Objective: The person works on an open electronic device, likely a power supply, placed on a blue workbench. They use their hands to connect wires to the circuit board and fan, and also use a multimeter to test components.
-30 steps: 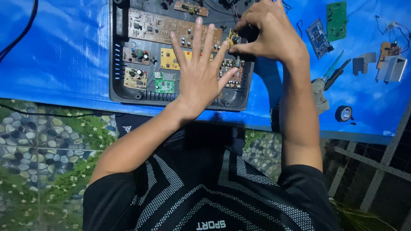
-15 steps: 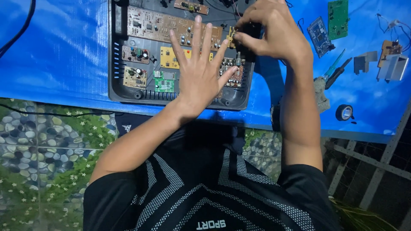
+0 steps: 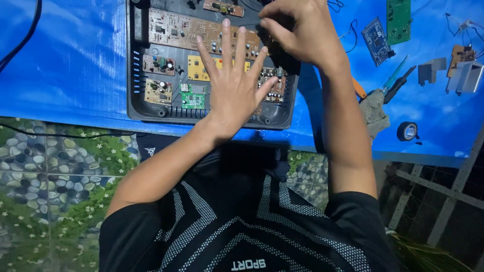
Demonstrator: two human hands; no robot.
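Observation:
An open dark grey device case (image 3: 132, 75) lies on a blue sheet (image 3: 65, 60) and holds several circuit boards: a long brown one (image 3: 176, 30), a yellow one (image 3: 199, 68) and a small green one (image 3: 193, 96). My left hand (image 3: 234, 88) rests flat on the boards, palm down with fingers spread, holding nothing. My right hand (image 3: 302, 32) hovers over the case's upper right corner, its fingers curled around a dark object (image 3: 280, 48) whose kind I cannot make out.
Right of the case lie a green board (image 3: 398, 15), a blue board (image 3: 375, 40), cutters (image 3: 396, 80), a grey rag (image 3: 374, 111), a black tape roll (image 3: 407, 131) and grey metal pieces (image 3: 466, 75). A black cable (image 3: 25, 40) crosses the sheet's left side.
My right hand has shifted slightly to the left over the case's upper corner, fingers still curled. My left hand has stayed flat on the boards.

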